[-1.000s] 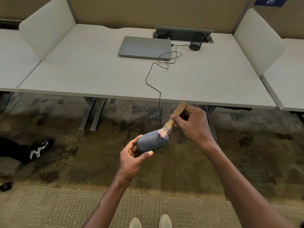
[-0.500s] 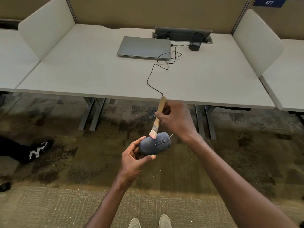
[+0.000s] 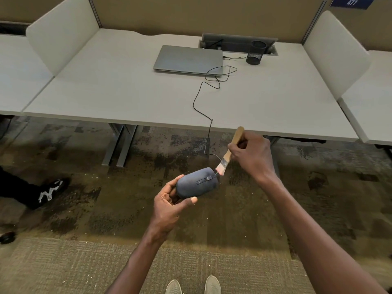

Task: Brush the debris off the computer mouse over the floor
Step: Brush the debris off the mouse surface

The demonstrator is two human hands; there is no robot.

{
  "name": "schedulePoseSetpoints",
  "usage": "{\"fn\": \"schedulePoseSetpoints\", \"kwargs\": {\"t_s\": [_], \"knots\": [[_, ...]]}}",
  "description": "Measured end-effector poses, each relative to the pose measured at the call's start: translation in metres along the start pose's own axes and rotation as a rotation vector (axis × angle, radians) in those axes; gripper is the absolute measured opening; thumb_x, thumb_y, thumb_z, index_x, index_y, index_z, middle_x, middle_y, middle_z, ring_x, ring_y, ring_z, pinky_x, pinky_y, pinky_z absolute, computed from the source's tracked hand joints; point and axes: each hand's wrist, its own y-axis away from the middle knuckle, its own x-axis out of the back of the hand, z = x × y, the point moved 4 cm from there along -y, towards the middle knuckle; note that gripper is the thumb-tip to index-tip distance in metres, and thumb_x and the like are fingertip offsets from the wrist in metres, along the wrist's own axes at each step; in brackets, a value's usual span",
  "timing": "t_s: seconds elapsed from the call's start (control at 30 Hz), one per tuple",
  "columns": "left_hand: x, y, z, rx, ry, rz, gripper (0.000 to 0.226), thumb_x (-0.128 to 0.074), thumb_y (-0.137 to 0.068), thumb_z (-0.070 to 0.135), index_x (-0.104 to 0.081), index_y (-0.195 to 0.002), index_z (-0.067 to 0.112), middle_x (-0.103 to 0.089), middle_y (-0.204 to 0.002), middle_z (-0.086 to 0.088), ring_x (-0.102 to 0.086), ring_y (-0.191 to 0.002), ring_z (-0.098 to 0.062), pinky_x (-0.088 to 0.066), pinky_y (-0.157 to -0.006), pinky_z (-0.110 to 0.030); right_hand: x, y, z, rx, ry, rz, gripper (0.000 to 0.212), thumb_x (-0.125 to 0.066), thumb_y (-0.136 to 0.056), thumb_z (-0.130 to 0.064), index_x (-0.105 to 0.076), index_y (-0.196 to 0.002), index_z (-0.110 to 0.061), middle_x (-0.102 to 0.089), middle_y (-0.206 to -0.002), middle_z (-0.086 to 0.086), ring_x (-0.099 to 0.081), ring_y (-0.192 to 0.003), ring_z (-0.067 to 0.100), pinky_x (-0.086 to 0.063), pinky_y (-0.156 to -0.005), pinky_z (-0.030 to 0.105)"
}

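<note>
Your left hand (image 3: 167, 206) grips the dark computer mouse (image 3: 197, 182) from below, out over the carpeted floor (image 3: 233, 213). Your right hand (image 3: 253, 154) holds a wooden-handled brush (image 3: 230, 150), bristles touching the mouse's far end. The mouse's cable (image 3: 202, 98) runs up onto the worktop (image 3: 127, 96), toward a closed laptop (image 3: 187, 60).

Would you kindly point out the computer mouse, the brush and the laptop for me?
computer mouse (image 3: 196, 184): head view, on its dark top shell.
brush (image 3: 235, 138): head view, on the wooden handle above the right hand's fingers.
laptop (image 3: 187, 58): head view, on the middle of its closed grey lid.
</note>
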Motion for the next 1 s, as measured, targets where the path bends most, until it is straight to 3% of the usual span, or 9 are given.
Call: {"fn": "schedulePoseSetpoints", "kwargs": {"t_s": [0.2,0.37,0.43,0.53,0.6,0.77,0.87,1.0], "knots": [[0.003,-0.003,0.000,0.017,0.040,-0.009,0.079,-0.093,-0.057,0.011,-0.063,-0.128,0.026,-0.075,-0.121,0.001,-0.070,-0.114,-0.014,-0.058,-0.085,-0.021,-0.008,0.008,0.012,-0.035,-0.075,-0.092,0.012,-0.078,-0.088,-0.023,-0.073,-0.092,-0.013,-0.073,-0.079,-0.007,-0.072,-0.066,0.004,-0.063,-0.068,0.024],[0.008,-0.004,0.000,0.033,0.055,-0.001,0.076,-0.090,-0.058,0.009,-0.063,-0.126,0.026,-0.075,-0.119,0.004,-0.071,-0.113,-0.013,-0.058,-0.084,-0.020,0.006,0.018,-0.003,0.178,0.013,0.160,0.015,-0.075,-0.090,-0.019,-0.070,-0.098,-0.008,-0.065,-0.083,-0.009,-0.062,-0.069,0.004,-0.047,-0.063,-0.002],[0.009,-0.005,0.001,0.034,0.064,0.007,0.076,-0.090,-0.057,0.009,-0.063,-0.126,0.026,-0.075,-0.118,0.004,-0.071,-0.113,-0.013,-0.058,-0.084,-0.021,0.009,0.019,-0.008,0.212,-0.017,0.180,0.014,-0.075,-0.090,-0.020,-0.070,-0.096,-0.008,-0.065,-0.082,-0.010,-0.063,-0.068,0.004,-0.048,-0.063,0.000],[0.008,-0.006,0.002,0.026,0.063,0.009,0.075,-0.089,-0.056,0.009,-0.063,-0.125,0.026,-0.076,-0.117,0.005,-0.071,-0.112,-0.012,-0.059,-0.086,-0.021,0.002,0.015,-0.008,0.188,-0.069,0.037,0.014,-0.076,-0.089,-0.023,-0.072,-0.094,-0.011,-0.073,-0.083,-0.006,-0.069,-0.071,0.002,-0.056,-0.065,0.011],[0.006,-0.006,0.003,0.024,0.066,0.011,0.075,-0.089,-0.056,0.009,-0.063,-0.124,0.026,-0.076,-0.116,0.005,-0.071,-0.112,-0.013,-0.059,-0.087,-0.022,-0.003,0.015,-0.004,0.166,-0.054,-0.019,0.014,-0.077,-0.089,-0.022,-0.073,-0.095,-0.010,-0.072,-0.082,-0.006,-0.068,-0.071,0.000,-0.055,-0.063,0.010],[0.004,-0.005,0.005,0.024,0.072,0.022,0.075,-0.088,-0.055,0.010,-0.062,-0.124,0.025,-0.077,-0.115,0.006,-0.071,-0.110,-0.011,-0.058,-0.088,-0.022,0.004,0.020,-0.006,0.222,-0.003,0.148,0.012,-0.075,-0.090,-0.018,-0.070,-0.096,-0.009,-0.062,-0.079,-0.012,-0.054,-0.066,-0.014,-0.045,-0.061,-0.001],[0.005,-0.005,0.005,0.032,0.086,0.027,0.075,-0.087,-0.055,0.009,-0.062,-0.124,0.024,-0.077,-0.115,0.006,-0.071,-0.109,-0.010,-0.058,-0.087,-0.021,0.008,0.020,-0.010,0.203,-0.114,0.148,0.012,-0.075,-0.090,-0.022,-0.071,-0.095,-0.012,-0.069,-0.080,-0.009,-0.066,-0.069,-0.002,-0.052,-0.060,0.006],[0.005,-0.007,0.004,0.038,0.097,0.032,0.075,-0.085,-0.057,0.006,-0.061,-0.126,0.022,-0.077,-0.114,0.006,-0.072,-0.109,-0.009,-0.058,-0.085,-0.019,0.004,0.020,-0.010,0.132,-0.192,0.073,0.012,-0.076,-0.089,-0.025,-0.073,-0.093,-0.014,-0.075,-0.082,-0.004,-0.074,-0.073,0.011,-0.062,-0.064,0.028]]}}
